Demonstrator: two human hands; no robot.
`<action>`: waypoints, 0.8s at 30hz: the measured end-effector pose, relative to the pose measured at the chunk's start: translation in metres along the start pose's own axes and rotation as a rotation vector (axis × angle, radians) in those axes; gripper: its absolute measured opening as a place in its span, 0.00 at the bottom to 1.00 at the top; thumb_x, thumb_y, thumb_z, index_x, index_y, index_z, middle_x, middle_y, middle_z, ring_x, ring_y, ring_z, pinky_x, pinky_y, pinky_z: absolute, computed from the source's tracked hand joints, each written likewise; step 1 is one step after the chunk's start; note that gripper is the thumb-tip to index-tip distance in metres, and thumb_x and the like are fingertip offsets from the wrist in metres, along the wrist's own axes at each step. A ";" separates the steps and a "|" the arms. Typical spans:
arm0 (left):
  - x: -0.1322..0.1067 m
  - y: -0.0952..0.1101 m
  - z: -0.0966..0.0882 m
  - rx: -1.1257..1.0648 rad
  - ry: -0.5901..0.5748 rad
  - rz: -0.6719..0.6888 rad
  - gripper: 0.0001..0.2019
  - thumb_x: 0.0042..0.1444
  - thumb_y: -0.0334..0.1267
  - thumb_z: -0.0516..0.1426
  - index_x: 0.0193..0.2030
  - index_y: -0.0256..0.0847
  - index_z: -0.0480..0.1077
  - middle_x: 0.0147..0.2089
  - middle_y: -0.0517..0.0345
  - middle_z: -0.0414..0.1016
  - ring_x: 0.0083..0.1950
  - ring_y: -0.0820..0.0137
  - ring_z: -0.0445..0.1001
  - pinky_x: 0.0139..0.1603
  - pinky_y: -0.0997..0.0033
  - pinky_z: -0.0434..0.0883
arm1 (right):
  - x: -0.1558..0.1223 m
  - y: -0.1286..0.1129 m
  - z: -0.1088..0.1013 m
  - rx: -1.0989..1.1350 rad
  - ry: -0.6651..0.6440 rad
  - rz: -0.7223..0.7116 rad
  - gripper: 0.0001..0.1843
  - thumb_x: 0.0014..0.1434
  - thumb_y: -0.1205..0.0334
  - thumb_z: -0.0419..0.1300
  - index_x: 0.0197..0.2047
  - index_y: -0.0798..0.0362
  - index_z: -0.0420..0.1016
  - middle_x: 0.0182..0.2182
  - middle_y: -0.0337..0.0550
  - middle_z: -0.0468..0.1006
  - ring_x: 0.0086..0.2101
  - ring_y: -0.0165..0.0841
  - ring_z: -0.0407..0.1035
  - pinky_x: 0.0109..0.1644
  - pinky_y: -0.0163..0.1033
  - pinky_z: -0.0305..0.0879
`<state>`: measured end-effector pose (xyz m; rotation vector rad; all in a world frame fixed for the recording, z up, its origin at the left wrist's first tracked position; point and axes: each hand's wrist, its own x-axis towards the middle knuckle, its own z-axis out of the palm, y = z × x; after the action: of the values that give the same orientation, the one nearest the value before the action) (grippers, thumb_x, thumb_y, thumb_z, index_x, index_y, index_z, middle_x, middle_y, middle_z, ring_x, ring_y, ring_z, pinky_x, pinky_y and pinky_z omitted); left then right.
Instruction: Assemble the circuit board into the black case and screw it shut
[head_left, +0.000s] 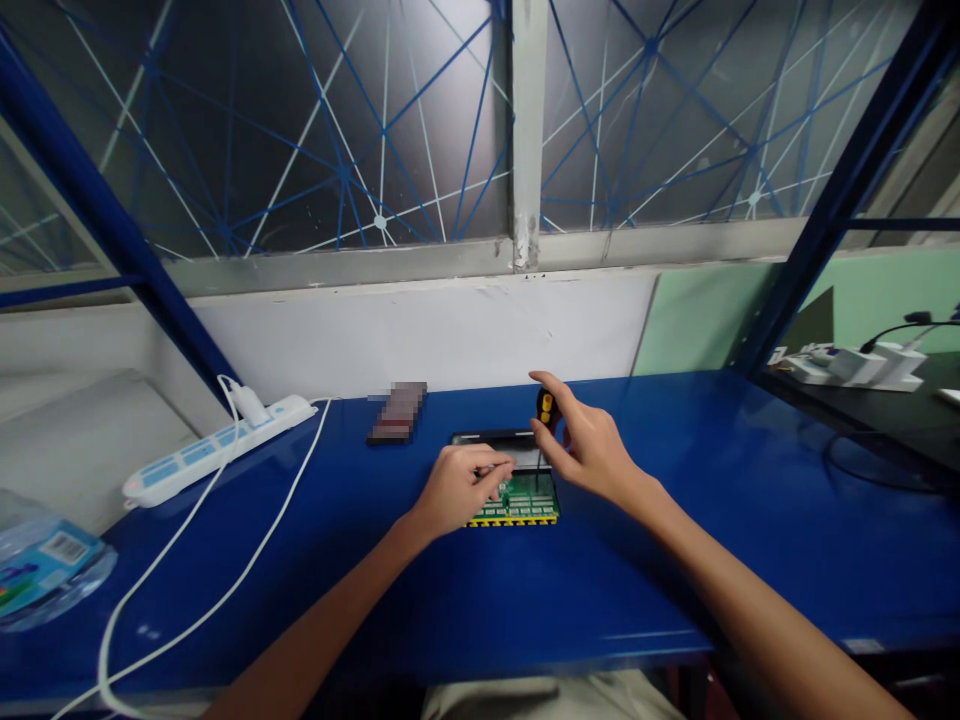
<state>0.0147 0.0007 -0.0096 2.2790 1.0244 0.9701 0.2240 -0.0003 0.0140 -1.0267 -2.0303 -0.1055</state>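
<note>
A screwdriver (547,405) with a black and yellow handle is held upright in my right hand (592,445), thumb and fingers around the handle. Its thin shaft points down at the right part of a green circuit board (517,505). This board has rows of pale parts and a yellow toothed front edge, and sits in a dark case (487,437). Over the board's left side, my left hand (461,485) is closed in a pinch. What its fingertips hold, if anything, is too small to make out, and the hand hides part of the board.
A blurred-out dark flat object (399,412) lies at the back of the blue table (360,580). To the left are a white power strip (217,450) with a trailing white cable (262,550) and a plastic bottle (52,560). More plugs (874,365) stand at far right.
</note>
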 end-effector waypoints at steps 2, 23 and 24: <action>0.000 0.001 0.000 0.009 0.004 0.005 0.12 0.62 0.36 0.55 0.32 0.36 0.78 0.30 0.55 0.78 0.21 0.77 0.73 0.19 0.82 0.65 | 0.000 0.002 0.000 -0.001 0.006 0.003 0.27 0.64 0.57 0.50 0.65 0.53 0.54 0.26 0.37 0.73 0.22 0.30 0.66 0.27 0.36 0.59; -0.001 0.005 -0.002 0.065 0.025 0.078 0.12 0.63 0.37 0.56 0.35 0.38 0.79 0.29 0.56 0.78 0.26 0.73 0.75 0.27 0.77 0.68 | 0.000 -0.003 0.000 -0.002 -0.010 0.041 0.30 0.63 0.58 0.52 0.67 0.51 0.52 0.33 0.43 0.77 0.24 0.31 0.68 0.28 0.37 0.59; -0.001 0.004 -0.001 0.063 0.036 0.081 0.11 0.63 0.37 0.56 0.35 0.38 0.80 0.29 0.56 0.78 0.26 0.72 0.75 0.28 0.76 0.69 | 0.001 -0.003 -0.001 0.024 -0.024 0.043 0.30 0.63 0.60 0.51 0.67 0.52 0.51 0.34 0.43 0.77 0.24 0.31 0.68 0.28 0.37 0.59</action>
<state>0.0151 -0.0027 -0.0064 2.3796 0.9971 1.0281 0.2225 -0.0021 0.0157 -1.0608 -2.0254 -0.0465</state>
